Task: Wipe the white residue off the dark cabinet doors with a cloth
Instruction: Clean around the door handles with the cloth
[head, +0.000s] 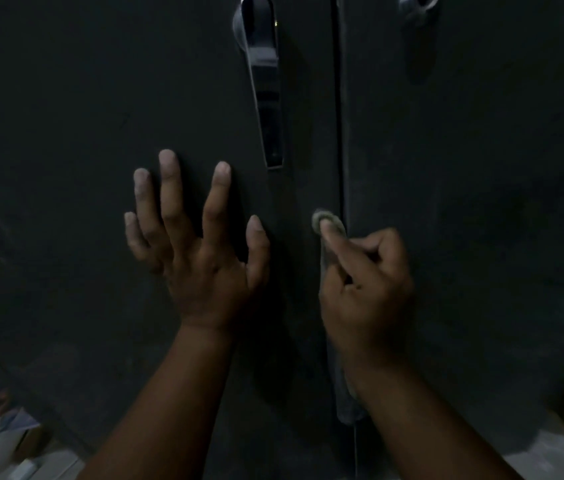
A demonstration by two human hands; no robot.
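Right hand (365,289) grip was clamped on the cloth (329,233): fingers curled round it, the index finger (330,233) extended with the grey fabric wrapped over its tip. The wrapped tip pressed on the left door (100,98), right beside the seam (339,133) between the two doors. The rest of the cloth hung down from the grip, past the wrist, along the seam.

Left of the grip: left hand (197,244) flat on the same door, fingers spread and straight, holding nothing. Looked like a brace. Its fingertips (168,159) showed pale dust.

Above the grip: a chrome handle (263,84) on the left door. Further up and right, part of a second handle (417,5) on the right door (481,168).

Step in hand, my read: spot-wiping the door edge by the seam with a fingertip, not broad strokes. Lighting was dim; faint greyish haze on both doors, but I couldn't tell how much residue was left.

Next move likely needs firm pressure along the seam edge, then re-bunching the cloth into a wider pad for the open panels. Risk: the dusty left fingertips re-marking the door.
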